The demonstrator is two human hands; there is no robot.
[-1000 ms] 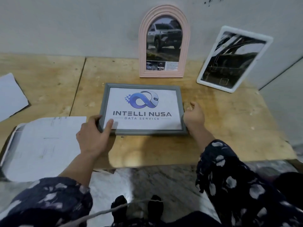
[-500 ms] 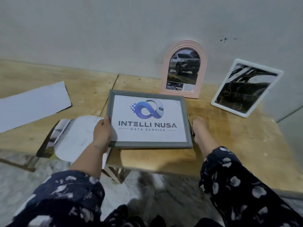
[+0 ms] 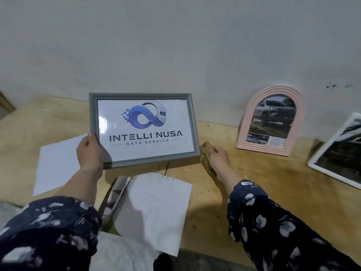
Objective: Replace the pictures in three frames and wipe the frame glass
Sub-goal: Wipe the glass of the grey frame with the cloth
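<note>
Wiping came next: left hand (image 3: 90, 153) gripped the tilted frame (image 3: 143, 130); right hand's (image 3: 217, 156) fingers clutched the cloth (image 3: 205, 153), which apparently must reach the glass.

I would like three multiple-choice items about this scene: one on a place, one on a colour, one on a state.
1. Where is the arched frame?
A. against the wall
B. flat on the paper
C. on the floor

2. What colour is it?
A. green
B. pink
C. black

3. How is the grey frame?
A. lying face down
B. hung on the wall
C. lifted by the left hand

Key: 1 A, the arched frame leans on the wall; 2 B, its rim is pink; 3 C, the left hand holds the grey frame tilted above the table.
</note>
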